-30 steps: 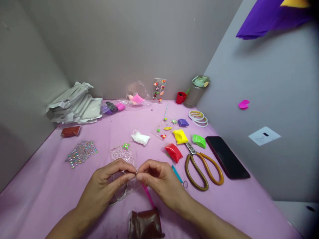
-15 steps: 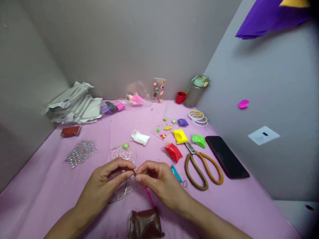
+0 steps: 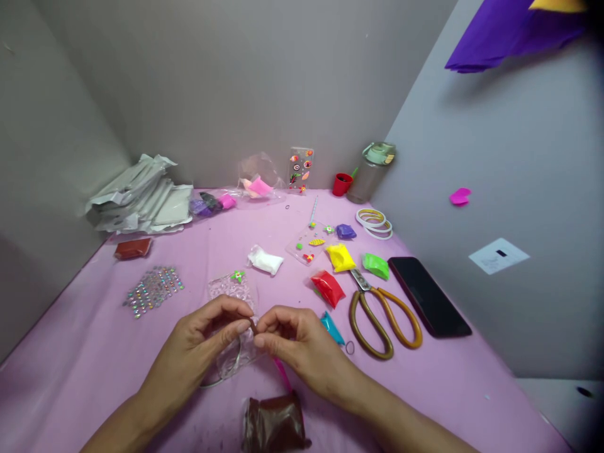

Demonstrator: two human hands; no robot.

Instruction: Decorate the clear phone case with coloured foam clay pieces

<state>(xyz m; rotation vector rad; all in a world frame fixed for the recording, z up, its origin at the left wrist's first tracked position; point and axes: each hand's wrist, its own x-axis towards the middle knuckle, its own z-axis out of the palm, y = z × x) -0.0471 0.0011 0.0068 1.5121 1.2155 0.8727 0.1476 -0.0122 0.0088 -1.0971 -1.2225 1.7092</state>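
My left hand (image 3: 207, 336) and my right hand (image 3: 295, 340) meet fingertip to fingertip, both pinching a small piece of brown clay (image 3: 253, 326) between them. Most of that piece is hidden by the fingers. Under the hands lies a clear textured sheet (image 3: 233, 289) with a green-and-white clay flower (image 3: 238, 276) near its top edge. A pink stick (image 3: 283, 374) shows below my right hand. Closer to me is a packet of dark brown clay (image 3: 276, 423), its wrapping partly open. A blue packet (image 3: 332, 328) rests just right of my right hand.
Scissors (image 3: 370, 314) and a phone (image 3: 429, 296) lie to the right. Red (image 3: 328, 288), yellow (image 3: 340, 257), green (image 3: 376, 266) and white (image 3: 265, 260) clay packets sit further off. Rhinestones (image 3: 155, 290) lie left. A bottle (image 3: 372, 173) and a red cup (image 3: 342, 184) stand at the back.
Both hands stay almost in place, with only slight finger movement around the brown piece. A bit more of the blue packet shows beside my right hand.
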